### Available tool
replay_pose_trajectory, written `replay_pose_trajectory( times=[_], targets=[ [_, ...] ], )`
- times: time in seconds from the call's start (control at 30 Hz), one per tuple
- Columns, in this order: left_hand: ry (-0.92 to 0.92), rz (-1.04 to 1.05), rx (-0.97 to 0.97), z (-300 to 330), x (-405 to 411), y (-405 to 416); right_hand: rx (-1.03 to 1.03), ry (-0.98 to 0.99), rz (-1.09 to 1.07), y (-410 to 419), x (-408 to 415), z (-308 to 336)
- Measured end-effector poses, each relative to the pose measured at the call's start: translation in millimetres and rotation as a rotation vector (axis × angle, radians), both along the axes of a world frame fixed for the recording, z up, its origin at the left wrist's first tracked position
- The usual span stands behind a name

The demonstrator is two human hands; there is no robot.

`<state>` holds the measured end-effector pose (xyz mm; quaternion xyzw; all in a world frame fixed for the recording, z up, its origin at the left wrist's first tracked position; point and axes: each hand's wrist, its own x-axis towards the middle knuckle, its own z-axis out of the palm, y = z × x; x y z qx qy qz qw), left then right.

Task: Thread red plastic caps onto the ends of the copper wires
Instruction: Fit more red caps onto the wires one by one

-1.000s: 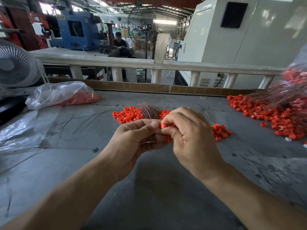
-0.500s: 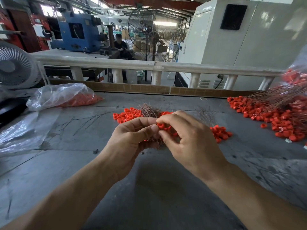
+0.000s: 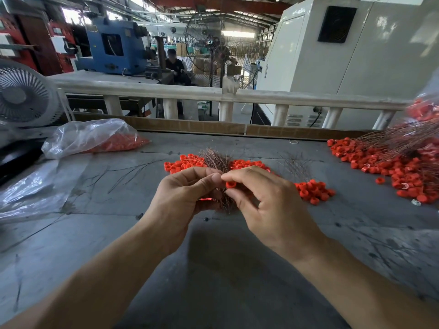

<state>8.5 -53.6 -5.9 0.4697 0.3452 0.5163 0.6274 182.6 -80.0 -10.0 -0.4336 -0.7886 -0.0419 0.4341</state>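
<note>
A red cap (image 3: pixel 231 184) sits pinched between the thumb and forefinger of the right hand (image 3: pixel 268 205), held above the middle of the grey table (image 3: pixel 213 269). The left hand (image 3: pixel 185 198) is curled round a bundle of copper wires (image 3: pixel 223 200), its thumb tip touching the cap; the wire ends fan out beyond the fingers over a pile of caps (image 3: pixel 187 162) lying on the table just behind the hands. A smaller heap (image 3: pixel 313 191) lies just right of the right hand.

The near half of the table, under and between the forearms, is bare grey surface. To the left lies flat clear plastic sheet (image 3: pixel 28 193), with a plastic bag (image 3: pixel 92 137) of caps behind it near the far edge. A few loose wires (image 3: pixel 128 172) are scattered between bag and hands. The far edge is lined with a cardboard strip (image 3: pixel 213 127), and a white railing (image 3: pixel 190 91) stands behind it. On the right a wide spread of caps (image 3: pixel 389 167) with long wires (image 3: pixel 394 141) across it runs to the frame edge and is cut off there.

Whether a wire has entered the cap cannot be told; the fingertips cover the joint. The lower part of the bundle is hidden inside the left palm. A small fan (image 3: pixel 23 96) at the left is partly cut off.
</note>
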Motion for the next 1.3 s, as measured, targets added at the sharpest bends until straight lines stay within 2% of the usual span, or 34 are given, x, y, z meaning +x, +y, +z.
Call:
replay_pose_trajectory(
  times=[0.2,0.37,0.6,0.67,0.77,0.87,0.97,1.13,1.3],
  targets=[
    [0.048,0.080,0.049,-2,2,1,-0.056,0.026,0.012,3,3,-2],
    [0.018,0.085,0.035,-2,-1,2,-0.083,0.052,0.036,2,3,-3],
    [0.072,0.095,0.019,-2,-3,4,-0.101,0.031,0.034,1,2,-1],
    [0.101,0.106,0.017,-2,-4,5,-0.067,0.047,-0.054,3,7,0],
    [0.151,0.153,0.043,-3,-5,6,-0.038,0.040,-0.305,11,25,4],
    [0.215,0.175,0.081,-4,-5,7,-0.113,-0.006,-0.564,21,54,6],
    [0.268,0.187,0.122,-5,-4,6,-0.222,-0.038,-0.731,28,81,8],
    [0.347,0.214,0.151,-7,-4,7,-0.398,-0.090,-0.816,33,99,6],
    [0.373,0.215,0.159,-8,-5,8,-0.397,-0.152,-0.841,34,101,5]
  ],
)
